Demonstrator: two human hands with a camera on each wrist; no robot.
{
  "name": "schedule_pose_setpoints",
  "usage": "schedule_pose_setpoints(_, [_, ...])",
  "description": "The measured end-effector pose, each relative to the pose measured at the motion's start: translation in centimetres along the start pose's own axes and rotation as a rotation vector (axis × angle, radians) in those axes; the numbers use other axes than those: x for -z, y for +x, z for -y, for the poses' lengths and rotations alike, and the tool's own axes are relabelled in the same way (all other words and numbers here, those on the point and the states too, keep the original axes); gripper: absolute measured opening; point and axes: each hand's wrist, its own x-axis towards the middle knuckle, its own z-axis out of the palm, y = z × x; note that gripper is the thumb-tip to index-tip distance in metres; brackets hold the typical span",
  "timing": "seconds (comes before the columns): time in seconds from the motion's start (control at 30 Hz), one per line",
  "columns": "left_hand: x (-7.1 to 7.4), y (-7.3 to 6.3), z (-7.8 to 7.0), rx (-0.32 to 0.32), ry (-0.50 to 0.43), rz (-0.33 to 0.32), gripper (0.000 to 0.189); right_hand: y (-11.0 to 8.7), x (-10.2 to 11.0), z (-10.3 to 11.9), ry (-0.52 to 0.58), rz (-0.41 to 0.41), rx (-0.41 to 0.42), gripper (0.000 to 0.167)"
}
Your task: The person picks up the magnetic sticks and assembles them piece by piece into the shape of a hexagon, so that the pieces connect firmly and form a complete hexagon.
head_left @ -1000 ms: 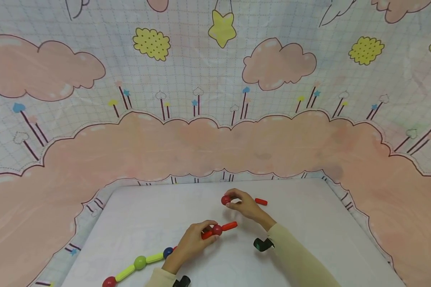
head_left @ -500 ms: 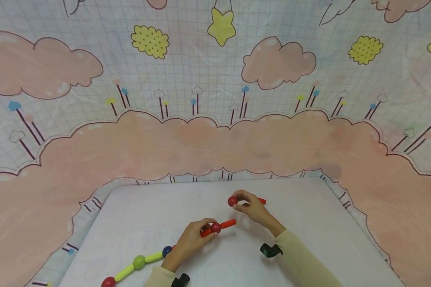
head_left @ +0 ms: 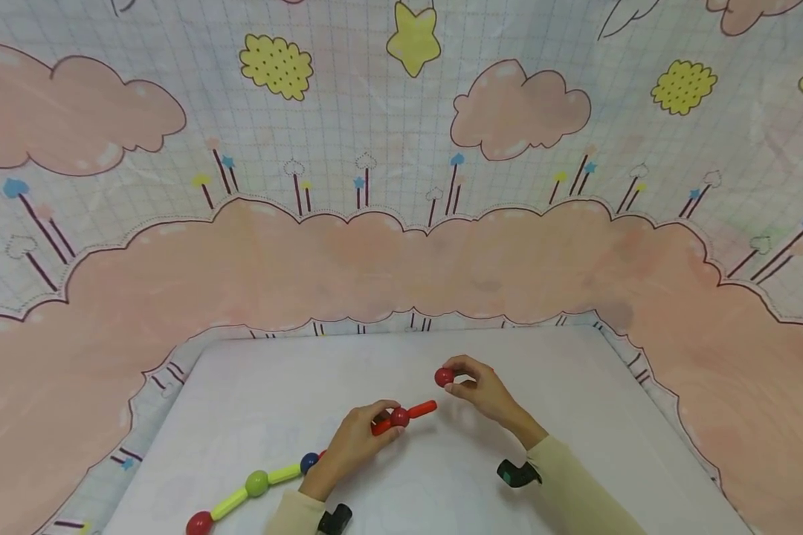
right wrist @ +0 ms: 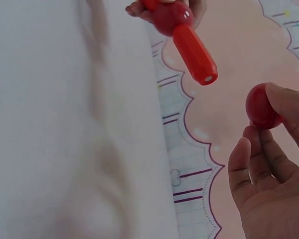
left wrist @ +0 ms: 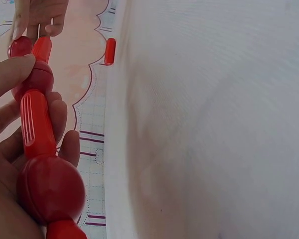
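With curled fingers my left hand [head_left: 353,444] grips a chain of red rods and balls near a red ball [head_left: 400,417]. From that ball a red rod [head_left: 423,409] sticks out to the right, its end bare. Behind the hand the chain runs on through a blue ball [head_left: 310,463], yellow-green rods [head_left: 230,504], a green ball [head_left: 257,483] and a red end ball [head_left: 200,523]. My right hand [head_left: 487,392] pinches a separate red ball [right wrist: 261,106] between thumb and fingers. A small gap lies between this ball and the rod's end.
A loose red rod [left wrist: 110,51] lies on the white table [head_left: 609,416]; in the head view the right hand mostly hides it. Dark wrist cameras [head_left: 518,473] sit on both sleeves. A cloud-patterned cloth [head_left: 375,275] surrounds the table.
My right hand has moved right and slightly toward me with its red ball, covering the loose rod. The left hand and chain have barely shifted. The head view has tilted slightly.
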Motion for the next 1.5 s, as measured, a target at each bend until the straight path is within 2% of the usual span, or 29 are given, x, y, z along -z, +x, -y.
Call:
schedule_pose_setpoints(0.17, [0.0, 0.1, 0.0, -0.013, -0.003, -0.021, 0.035, -0.5, 0.3, -0.4, 0.005, 0.003, 0.016, 0.033])
schedule_pose_setpoints(0.47, [0.0, 0.2, -0.1, 0.015, -0.014, -0.002, 0.039, -1.8, 0.7, -1.2, 0.018, 0.024, -0.01, 0.031])
schedule_pose_setpoints(0.77, [-0.2, 0.0, -0.2, -0.016, -0.011, -0.019, 0.038, -2.6, 0.7, -1.7, 0.044, 0.029, -0.032, 0.032])
schedule_pose_setpoints(1.0, [-0.2, 0.0, -0.2, -0.018, -0.008, -0.015, 0.038, -2.9, 0.3, -2.2, 0.059, 0.058, 0.011, 0.034])
schedule_pose_setpoints(1.33, [-0.5, 0.0, -0.4, -0.013, -0.025, 0.008, 0.039, -3.0, -0.3, -2.1, 0.08, 0.097, -0.012, 0.031])
schedule_pose_setpoints(1.5, [-0.5, 0.0, -0.5, -0.014, -0.013, -0.002, 0.039, -3.1, -0.5, -2.1, 0.067, 0.093, 0.019, 0.031])
